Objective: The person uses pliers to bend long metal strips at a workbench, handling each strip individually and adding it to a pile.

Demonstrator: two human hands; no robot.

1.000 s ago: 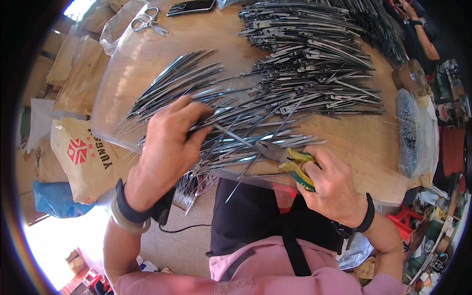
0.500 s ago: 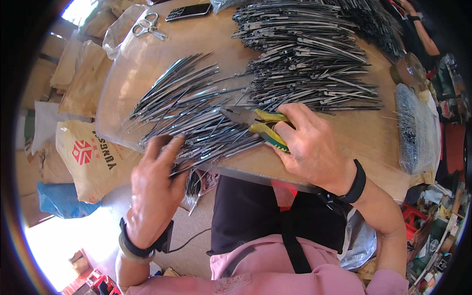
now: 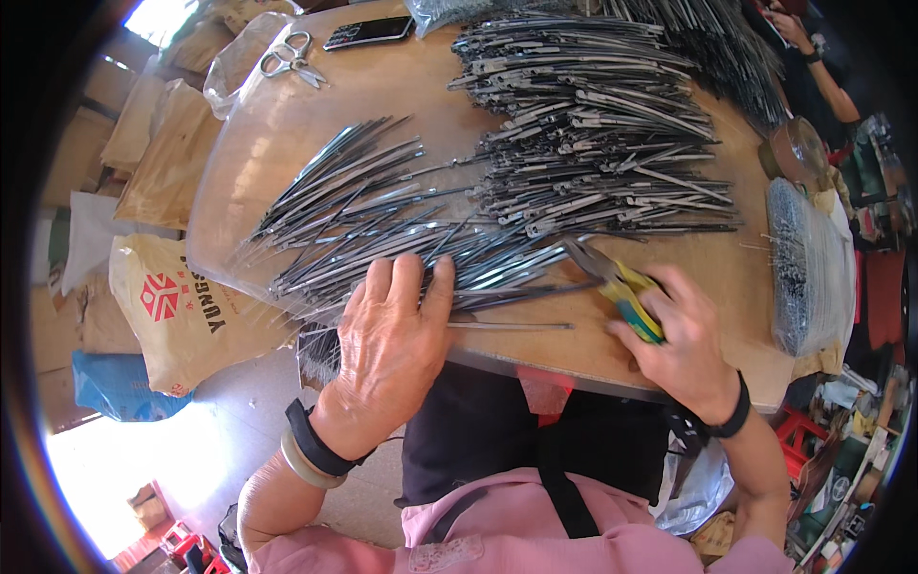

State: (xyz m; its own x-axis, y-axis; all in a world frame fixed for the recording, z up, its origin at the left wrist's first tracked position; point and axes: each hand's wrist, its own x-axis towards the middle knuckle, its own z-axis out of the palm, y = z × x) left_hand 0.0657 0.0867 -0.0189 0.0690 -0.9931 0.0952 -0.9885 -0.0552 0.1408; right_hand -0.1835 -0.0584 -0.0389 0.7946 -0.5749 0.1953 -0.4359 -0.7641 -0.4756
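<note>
My left hand [image 3: 392,330] lies palm down on a loose pile of thin dark metal strips [image 3: 373,244], fingers stretched over its near edge. It presses on the strips rather than wrapping round them. One single strip [image 3: 516,326] sticks out to the right from beside this hand. My right hand [image 3: 684,344], slightly blurred, is closed round yellow-and-green pliers [image 3: 631,298]. The pliers' dark jaws point up and left, by the right-hand ends of the loose strips; whether they grip one I cannot tell. Beyond lies a thick stack of similar strips [image 3: 593,124].
Scissors [image 3: 294,62] and a black phone [image 3: 369,33] lie at the table's far left. A roll of tape [image 3: 796,151] and a plastic-wrapped bundle [image 3: 801,273] sit along the right edge. A printed bag [image 3: 191,306] stands left of the table. Another person's arm [image 3: 827,81] shows far right.
My left hand has moved right and settled on the loose strips. My right hand has moved right with the pliers, whose jaws have left the pile's middle for its right end.
</note>
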